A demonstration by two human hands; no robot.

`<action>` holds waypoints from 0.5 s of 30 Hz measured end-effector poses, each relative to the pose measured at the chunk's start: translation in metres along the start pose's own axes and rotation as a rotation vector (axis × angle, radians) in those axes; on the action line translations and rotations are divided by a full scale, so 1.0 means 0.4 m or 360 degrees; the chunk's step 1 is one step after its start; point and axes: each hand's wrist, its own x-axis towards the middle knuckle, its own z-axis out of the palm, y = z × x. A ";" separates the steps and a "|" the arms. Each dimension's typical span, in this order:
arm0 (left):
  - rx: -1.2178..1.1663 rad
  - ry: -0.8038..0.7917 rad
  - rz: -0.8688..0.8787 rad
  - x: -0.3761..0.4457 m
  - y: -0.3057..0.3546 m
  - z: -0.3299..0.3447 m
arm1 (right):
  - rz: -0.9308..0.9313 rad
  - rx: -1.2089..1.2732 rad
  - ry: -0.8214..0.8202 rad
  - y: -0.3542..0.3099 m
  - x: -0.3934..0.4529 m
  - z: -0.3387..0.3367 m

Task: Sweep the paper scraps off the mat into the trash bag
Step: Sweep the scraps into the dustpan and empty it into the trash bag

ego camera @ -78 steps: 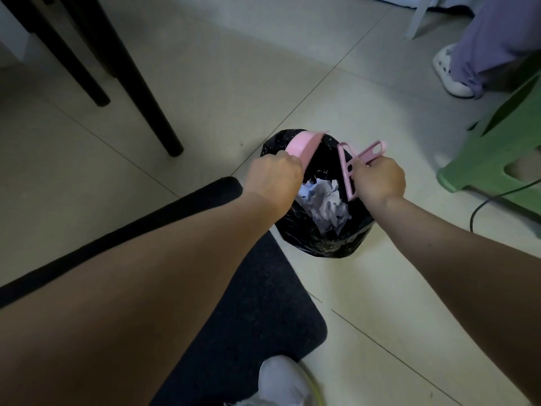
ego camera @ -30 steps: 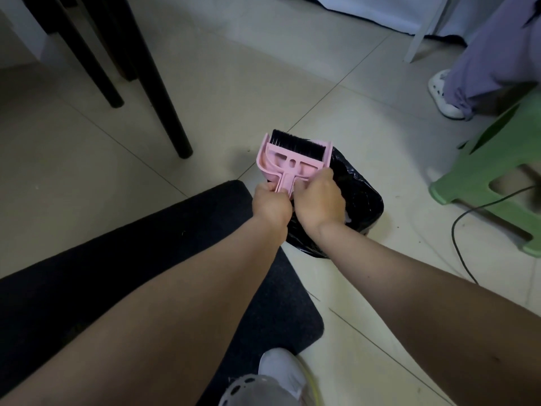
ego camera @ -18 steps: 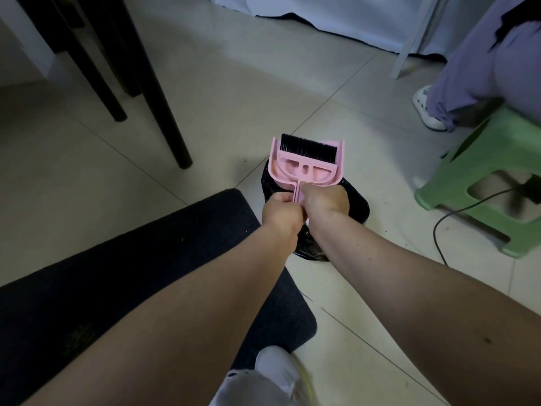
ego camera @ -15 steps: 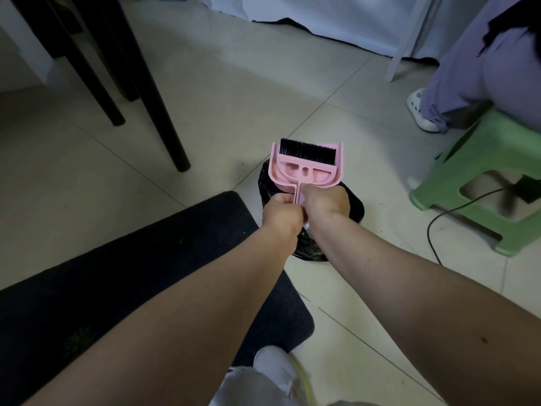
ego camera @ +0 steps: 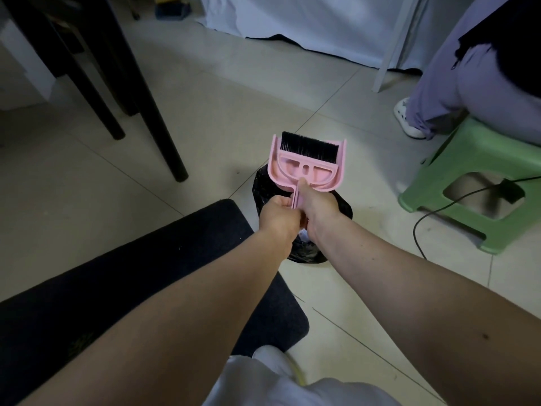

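Pale tiled floor (ego camera: 222,92); dark mat (ego camera: 123,288) near left, black chair legs (ego camera: 152,112) far left, green stool (ego camera: 474,183) right. Black trash bag (ego camera: 265,186) sits at mat's far corner, white paper scraps (ego camera: 304,236) glimpsed inside. Both arms extended over bag: left hand (ego camera: 278,218) and right hand (ego camera: 317,208), fingers clamped on handle of pink dustpan (ego camera: 307,168), black-bristled brush (ego camera: 307,146) nested in it.
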 end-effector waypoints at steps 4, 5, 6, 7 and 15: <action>0.0013 -0.0050 -0.0022 -0.011 0.008 0.016 | -0.0051 0.0054 0.0055 0.014 0.009 -0.014; 0.0019 -0.0062 -0.0034 -0.012 0.010 0.020 | -0.0064 0.0042 0.0075 0.018 0.011 -0.017; 0.0024 -0.0076 -0.0045 -0.014 0.012 0.022 | -0.0073 0.0025 0.0094 0.021 0.013 -0.019; 0.0025 -0.0091 -0.0057 -0.016 0.014 0.024 | -0.0080 0.0010 0.0104 0.023 0.014 -0.022; 0.0060 -0.0199 -0.0192 -0.009 -0.001 0.027 | -0.0086 -0.0156 0.0019 0.044 0.045 -0.031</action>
